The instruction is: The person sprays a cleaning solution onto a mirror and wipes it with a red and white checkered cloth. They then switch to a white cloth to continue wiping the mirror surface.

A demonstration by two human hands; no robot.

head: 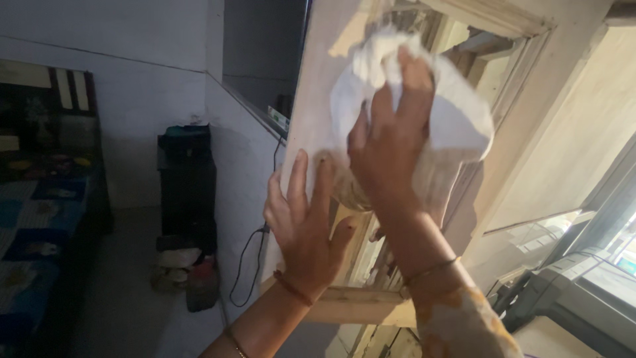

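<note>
My right hand [387,142] presses a crumpled white cloth [457,119] against the pale wooden window shutter [311,99], high up on its panel. My left hand [301,229] lies flat on the same shutter lower down, fingers spread, holding nothing. Both wrists wear thin bangles. The cloth covers part of the shutter's upper edge and frame.
A wooden window frame [503,20] stands to the right, with a dark object [563,285] below it. On the left are a bed with a patterned blue cover [40,219], a black cabinet [187,179] with items at its foot, and a cable [248,265] hanging down the white wall.
</note>
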